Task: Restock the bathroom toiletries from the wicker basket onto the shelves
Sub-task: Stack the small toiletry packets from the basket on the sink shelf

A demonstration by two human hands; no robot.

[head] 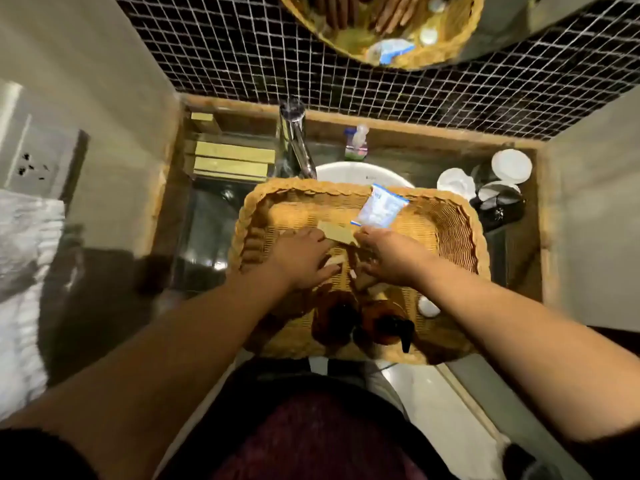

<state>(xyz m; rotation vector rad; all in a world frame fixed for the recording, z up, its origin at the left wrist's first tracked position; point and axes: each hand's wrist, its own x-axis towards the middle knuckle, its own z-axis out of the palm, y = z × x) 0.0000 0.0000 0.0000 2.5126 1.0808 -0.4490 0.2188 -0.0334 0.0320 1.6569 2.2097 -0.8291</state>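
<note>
Reaching into the wicker basket [457,233] that sat over the white sink [346,169], both hands worked at a flat tan packet [337,233]. The left hand [301,259] lay palm down with fingers curled over a small pale item, the right hand [389,259] pinched the packet's near edge. A blue-and-white sachet [379,206] leaned on the far rim; two amber pump bottles [360,318] lay near the person. Tan boxes [232,161] sat stacked on the counter [519,258] beside the tap [294,140].
</note>
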